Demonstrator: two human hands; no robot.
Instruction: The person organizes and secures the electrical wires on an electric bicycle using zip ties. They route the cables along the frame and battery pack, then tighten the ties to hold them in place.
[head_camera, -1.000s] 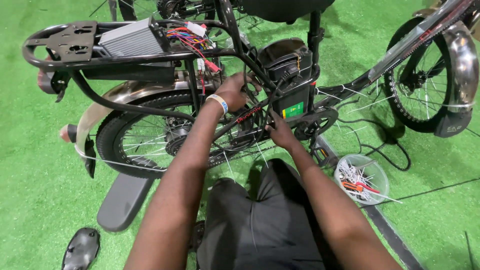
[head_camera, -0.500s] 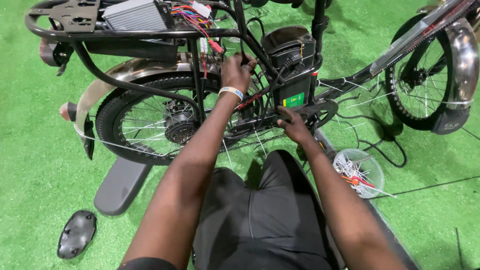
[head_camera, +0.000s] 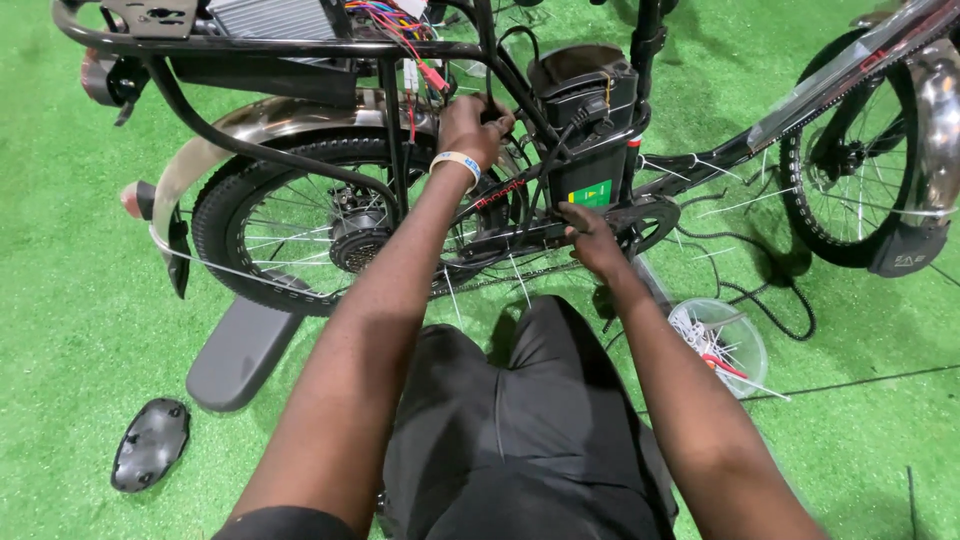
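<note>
Black steel electric bicycle frame (head_camera: 520, 100): left hand (head_camera: 470, 125) clamped on it; right hand (head_camera: 590, 235) gripping black chainstay cable (head_camera: 510, 238) below. White cable ties (head_camera: 705, 335) untrimmed; bundled coloured wires (head_camera: 395, 25) loose above.

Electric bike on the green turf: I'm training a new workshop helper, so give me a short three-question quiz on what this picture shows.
1. True or false: the left hand is up on the frame, near the bundle of coloured wires.
2. Which is the right hand nearest? A) front wheel B) chainring C) rear light
3. Fill in: the clear round tub lying on the turf holds white ____.

Key: 1 true. 2 B, it rests by the chainring below the black battery box. 3 cable ties.
</note>
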